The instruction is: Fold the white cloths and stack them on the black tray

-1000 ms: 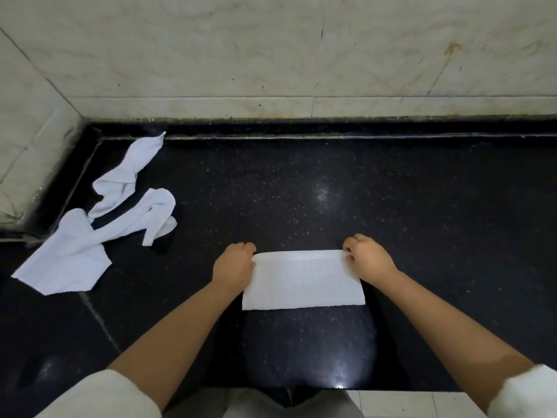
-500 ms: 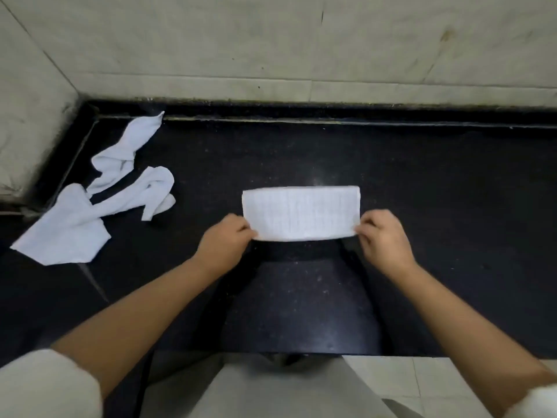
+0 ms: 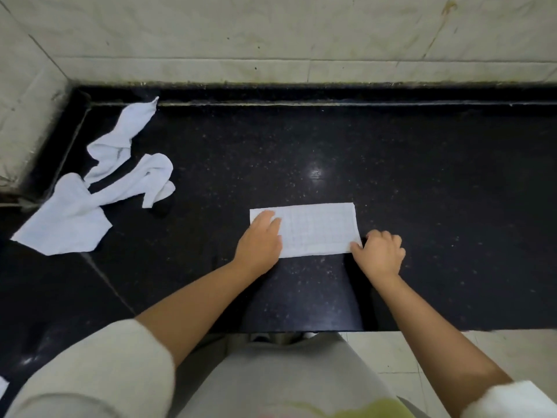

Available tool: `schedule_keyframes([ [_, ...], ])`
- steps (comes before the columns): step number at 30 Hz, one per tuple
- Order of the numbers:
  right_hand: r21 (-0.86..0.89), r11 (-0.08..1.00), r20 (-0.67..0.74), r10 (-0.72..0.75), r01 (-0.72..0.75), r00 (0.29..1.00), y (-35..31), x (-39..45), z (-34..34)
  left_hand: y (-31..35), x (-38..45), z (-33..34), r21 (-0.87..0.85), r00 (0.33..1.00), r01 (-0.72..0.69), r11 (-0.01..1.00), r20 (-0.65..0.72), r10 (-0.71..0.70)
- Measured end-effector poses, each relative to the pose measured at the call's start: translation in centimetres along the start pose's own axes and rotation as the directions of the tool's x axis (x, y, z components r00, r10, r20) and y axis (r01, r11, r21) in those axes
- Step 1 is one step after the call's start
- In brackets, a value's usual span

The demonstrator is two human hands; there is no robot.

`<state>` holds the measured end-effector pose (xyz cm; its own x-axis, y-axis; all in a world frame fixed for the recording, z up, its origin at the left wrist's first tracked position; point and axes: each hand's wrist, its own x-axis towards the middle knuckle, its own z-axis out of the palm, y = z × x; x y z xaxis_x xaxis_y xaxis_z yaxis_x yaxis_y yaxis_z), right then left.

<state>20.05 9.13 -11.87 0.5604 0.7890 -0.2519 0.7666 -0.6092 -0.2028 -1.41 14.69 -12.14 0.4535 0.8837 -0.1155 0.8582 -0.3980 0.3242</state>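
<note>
— On the black speckled counter (image 3: 422,176), what lies in front of the person?

— A folded white cloth (image 3: 319,229), a flat rectangle with its long sides running left to right, lying near the counter's front edge. A faint grid pattern shows on its top face.

— And the hands?

— The left hand (image 3: 259,242) rests palm down on the cloth's left end, fingers straight and together, pressing it flat. It grips nothing. The right hand (image 3: 379,251) sits at the cloth's near right corner, fingers curled; its thumb and forefinger meet the corner, seemingly pinching it, though the contact is small and hard to read.

— Other cloths?

— Yes, a heap of unfolded white cloths (image 3: 96,188) lies well apart to the left, near the counter's back corner. One twisted piece reaches up toward the raised black lip (image 3: 331,95) along the wall; a flatter piece spreads out toward the near left.

— What surrounds the counter?

— Pale marble-like wall tiles (image 3: 271,40) behind and on the left side. Below the front edge, light floor tiles (image 3: 497,351) and the person's light-coloured sleeves (image 3: 99,375) and clothing.

— A black tray?

— I cannot tell one apart from the dark counter.
</note>
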Motion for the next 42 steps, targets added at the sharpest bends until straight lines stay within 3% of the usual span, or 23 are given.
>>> schedule_keyframes([
  [6, -0.012, 0.978, 0.143, 0.208, -0.209, 0.968, -1.9, 0.6, 0.0, 3.0, 2.4, 2.9, 0.03, 0.979, 0.124, 0.992, 0.16, -0.128],
  [10, 0.065, 0.954, 0.205, 0.274, -0.293, 0.94, -2.1, 1.0, -0.3, 2.6, 2.3, 3.6, 0.081, 0.977, 0.121, 0.989, 0.166, -0.133],
  [13, 0.203, 0.947, 0.187, 0.211, -0.248, 0.959, -1.9, 1.0, -0.6, 2.6, 2.4, 3.5, 0.096, 0.978, 0.119, 0.988, 0.157, -0.133],
  [16, 0.532, 0.824, 0.165, 0.125, -0.195, 0.978, -2.5, 0.4, -1.5, 2.4, 2.2, 3.0, 0.102, 0.978, 0.099, 0.99, 0.172, -0.116],
  [18, 0.663, 0.741, 0.091, 0.064, -0.108, 0.994, -3.8, -0.2, -2.3, 1.5, 2.2, 2.0, 0.091, 0.988, 0.08, 0.993, 0.126, -0.091],
  [21, 0.715, 0.693, -0.035, -0.099, 0.094, 0.994, -7.6, -1.9, -2.3, -1.0, 1.5, 0.0, 0.065, 0.992, 0.122, 0.99, 0.004, -0.123],
  [24, 0.672, 0.697, -0.066, -0.282, 0.251, 0.957, -11.7, -4.0, -0.2, -4.4, -0.3, -1.4, 0.041, 0.972, 0.233, 0.972, -0.04, -0.232],
  [27, 0.504, 0.764, 0.034, -0.484, 0.403, 0.875, -13.6, -5.5, 4.3, -7.5, -3.0, -2.0, -0.017, 0.935, 0.346, 0.938, -0.076, -0.347],
  [30, 0.391, 0.781, 0.033, -0.54, 0.486, 0.841, -13.3, -6.2, 7.0, -9.3, -5.5, -1.8, -0.051, 0.917, 0.39, 0.919, -0.069, -0.393],
  [34, 0.33, 0.779, 0.025, -0.571, 0.532, 0.82, -12.8, -6.0, 6.5, -9.5, -6.9, -1.0, -0.095, 0.927, 0.366, 0.926, -0.052, -0.372],
  [39, 0.305, 0.75, -0.094, -0.59, 0.588, 0.802, -13.5, -6.7, 6.0, -8.9, -6.7, -0.6, -0.142, 0.95, 0.28, 0.949, -0.1, -0.295],
  [42, 0.224, 0.712, 0.014, -0.685, 0.666, 0.728, -13.4, -7.6, 6.3, -9.0, -6.6, -0.2, -0.14, 0.964, 0.235, 0.962, -0.097, -0.249],
])
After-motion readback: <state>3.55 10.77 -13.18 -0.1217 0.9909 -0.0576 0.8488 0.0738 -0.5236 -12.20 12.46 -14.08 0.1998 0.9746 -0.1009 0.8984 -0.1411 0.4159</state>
